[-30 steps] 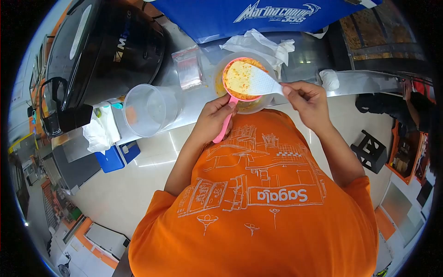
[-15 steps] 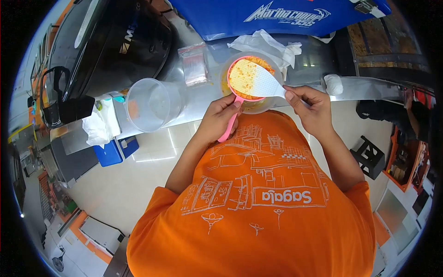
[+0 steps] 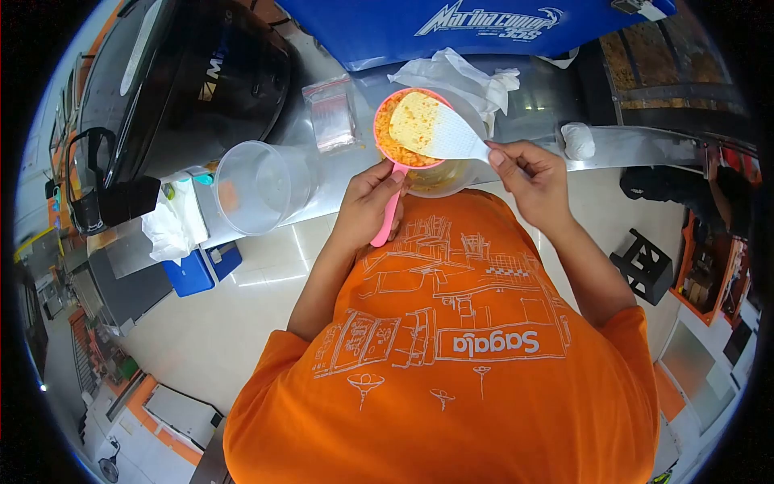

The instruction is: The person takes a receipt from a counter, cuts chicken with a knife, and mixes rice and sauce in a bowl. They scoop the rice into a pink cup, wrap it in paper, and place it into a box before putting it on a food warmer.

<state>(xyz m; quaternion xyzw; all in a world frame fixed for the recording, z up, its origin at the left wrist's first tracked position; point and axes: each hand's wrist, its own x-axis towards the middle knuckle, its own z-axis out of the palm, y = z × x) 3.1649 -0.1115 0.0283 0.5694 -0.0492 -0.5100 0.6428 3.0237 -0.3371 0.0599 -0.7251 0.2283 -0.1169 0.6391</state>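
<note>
My left hand [image 3: 370, 202] is wrapped round the handle of a pink measuring cup [image 3: 389, 211], which is filled with orange, rice-like food [image 3: 390, 121]. My right hand [image 3: 532, 179] grips a white rice paddle [image 3: 455, 139] by its handle. The paddle's dimpled blade lies over the cup's mouth, with orange bits stuck to it. Partly hidden beneath the cup and paddle is a translucent plastic tub [image 3: 439, 182], its inside smeared with orange-yellow residue.
To the left stands another clear plastic tub [image 3: 266, 189], beside a black rice cooker [image 3: 234, 89]. A pack of small plastic bags [image 3: 331, 117] and crumpled white paper [image 3: 455, 81] lie on the metal counter. A blue cooler box [image 3: 379, 32] is at the back.
The measuring cup and my left hand have shifted a little left. More of the orange food shows beside the paddle, whose blade has moved towards the cup's right side.
</note>
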